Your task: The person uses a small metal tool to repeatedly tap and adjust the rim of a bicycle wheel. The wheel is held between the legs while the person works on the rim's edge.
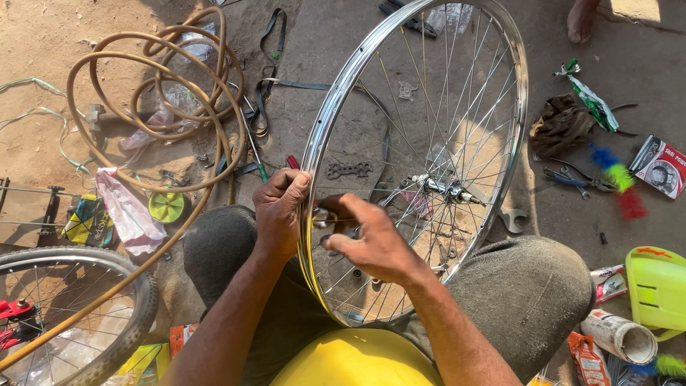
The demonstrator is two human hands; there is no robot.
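Both hands meet at the near edge of a bare chrome bicycle wheel rim [325, 121], which stands tilted between the person's knees so that the lap braces it and the spokes face the worker. Left hand [280, 211] curls over the rim at about eight o'clock on the wheel, fingers clenched around the metal, seemingly to steady it. Right hand [371, 239] reaches in through the spokes just beside it, fingers pinched on a small metal tool or fitting [323, 220] at the rim; what exactly it is I cannot tell. The hub [439, 188] sits near the wheel's centre, axle ends showing. At ten o'clock from the hands lies a coiled tan hose [153, 86]; at three o'clock, well apart on the ground, rest pliers [572, 179], a brown rag [561, 125] and a flat spanner [513, 220]. A tyred wheel [86, 314] lies at seven o'clock
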